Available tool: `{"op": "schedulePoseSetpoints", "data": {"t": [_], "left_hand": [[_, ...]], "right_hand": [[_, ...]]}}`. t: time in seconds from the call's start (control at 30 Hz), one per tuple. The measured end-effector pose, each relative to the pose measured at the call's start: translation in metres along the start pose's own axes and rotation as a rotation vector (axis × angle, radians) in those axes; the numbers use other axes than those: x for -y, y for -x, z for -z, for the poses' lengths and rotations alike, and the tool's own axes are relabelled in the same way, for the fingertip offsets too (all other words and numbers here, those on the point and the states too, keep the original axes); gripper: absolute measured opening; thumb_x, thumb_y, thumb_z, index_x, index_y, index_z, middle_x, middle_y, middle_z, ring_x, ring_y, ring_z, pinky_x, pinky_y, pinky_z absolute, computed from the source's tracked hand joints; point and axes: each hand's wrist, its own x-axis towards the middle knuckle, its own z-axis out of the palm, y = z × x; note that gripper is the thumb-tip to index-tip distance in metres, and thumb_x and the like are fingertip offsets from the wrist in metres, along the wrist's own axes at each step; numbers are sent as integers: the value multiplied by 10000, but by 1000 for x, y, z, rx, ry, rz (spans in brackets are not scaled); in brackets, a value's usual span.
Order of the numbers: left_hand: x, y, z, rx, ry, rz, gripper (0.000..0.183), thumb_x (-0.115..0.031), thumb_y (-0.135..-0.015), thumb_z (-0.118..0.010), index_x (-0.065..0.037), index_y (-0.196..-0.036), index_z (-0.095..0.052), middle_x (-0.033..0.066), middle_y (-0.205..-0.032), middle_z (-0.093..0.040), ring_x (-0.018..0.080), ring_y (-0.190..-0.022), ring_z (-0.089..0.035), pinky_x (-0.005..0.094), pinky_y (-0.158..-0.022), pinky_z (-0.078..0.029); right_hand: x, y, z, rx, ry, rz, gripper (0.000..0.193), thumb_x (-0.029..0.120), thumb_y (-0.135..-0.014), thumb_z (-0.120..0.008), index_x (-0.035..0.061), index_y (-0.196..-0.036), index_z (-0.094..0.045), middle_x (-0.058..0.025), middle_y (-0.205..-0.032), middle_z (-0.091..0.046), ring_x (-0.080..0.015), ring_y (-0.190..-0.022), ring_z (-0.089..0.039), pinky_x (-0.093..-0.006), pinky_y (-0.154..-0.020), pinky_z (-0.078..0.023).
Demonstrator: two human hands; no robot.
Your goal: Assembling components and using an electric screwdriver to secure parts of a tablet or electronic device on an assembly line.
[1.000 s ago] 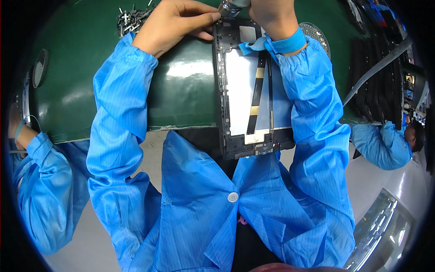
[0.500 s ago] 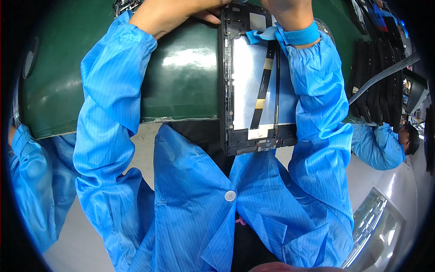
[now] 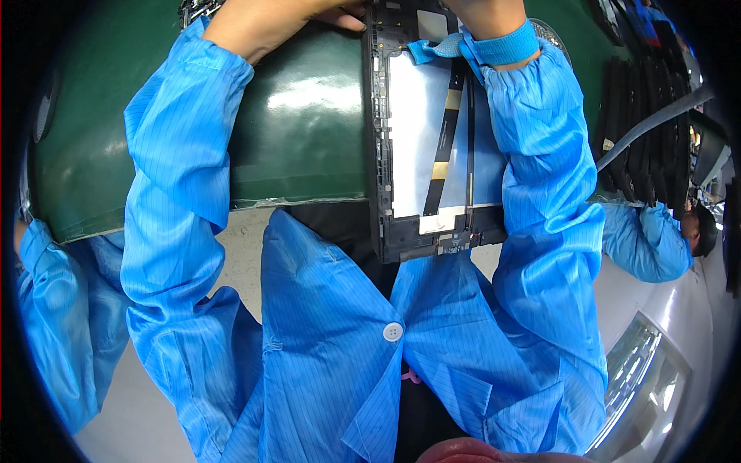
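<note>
An opened tablet body point(image 3: 413, 139) lies at the table's front edge, its near end jutting past the edge. Its black frame surrounds a silver panel crossed by a black ribbon cable point(image 3: 441, 150) with gold patches. My left hand point(image 3: 266, 23) reaches over the tablet's far left side; one or two fingertips show close to its rim, and the rest is cut off by the top edge. My right hand point(image 3: 488, 17) is above the tablet's far right part, its fingers out of the picture. A blue wrist strap point(image 3: 505, 46) circles the right wrist, its loose end hanging over the panel.
The green table point(image 3: 301, 147) has a shiny surface. Dark metal parts point(image 3: 199, 9) sit at its far left. On the right stand several black frames point(image 3: 637, 131) in a row, with a grey tube point(image 3: 656, 127) across them. Blue-sleeved co-workers point(image 3: 648, 243) are at both sides.
The tablet and both hands sit slightly higher and farther left in the picture. My hands stay at the tablet's far end.
</note>
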Motion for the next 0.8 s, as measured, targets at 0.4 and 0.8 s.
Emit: {"op": "schedulePoseSetpoints", "data": {"t": [0.4, 0.8], "left_hand": [[-2, 3, 0, -47, -44, 29, 168, -17, -952, -673, 101, -1065, -714, 117, -905, -706, 157, -756, -683, 268, -670, -593], [12, -3, 17, 25, -159, -99, 219, -83, -969, -699, 59, -1135, -720, 89, -926, -725, 113, -689, -656, 233, -618, -546]], "right_hand": [[8, 4, -13, -70, -40, -16, 192, 121, -969, -653, -49, -889, -694, -86, -713, -697, -101, -458, -579, -254, -402, -425], [14, 1, 5, -83, -201, 34, 182, 132, -962, -650, -47, -988, -664, -121, -856, -706, -138, -473, -575, -279, -406, -445]]}}
